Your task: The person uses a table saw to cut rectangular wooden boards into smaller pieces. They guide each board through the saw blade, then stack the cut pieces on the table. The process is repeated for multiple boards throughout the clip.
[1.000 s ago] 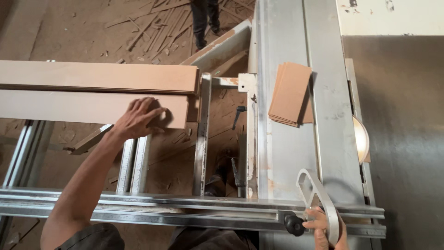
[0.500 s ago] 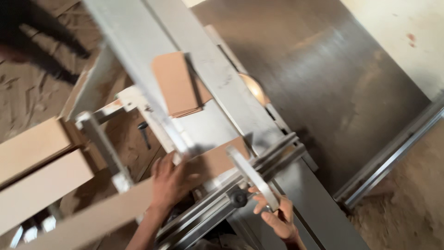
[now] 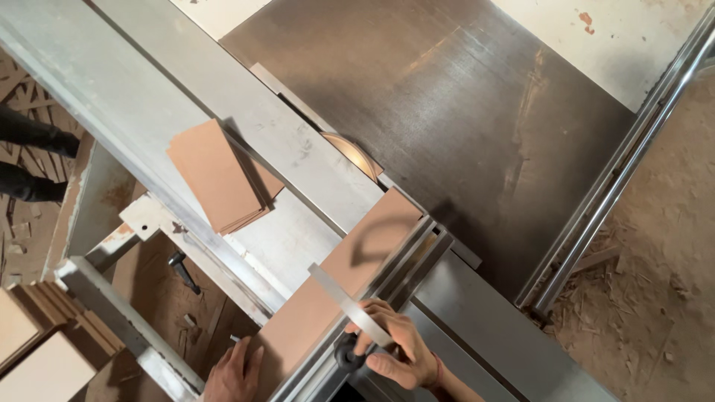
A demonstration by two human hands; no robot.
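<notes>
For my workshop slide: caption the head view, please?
Left hand presses a brown board toward the saw blade; right hand grips the fence handle.

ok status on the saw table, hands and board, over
Left hand flat on brown board. Right hand gripping metal handle at fence rail. Board end near saw blade. Cut stack lies apart, left.

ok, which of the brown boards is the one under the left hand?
The long board lying along the fence toward the saw blade; the left hand presses its near end. The other brown boards sit stacked, untouched, on the sliding table.
</notes>
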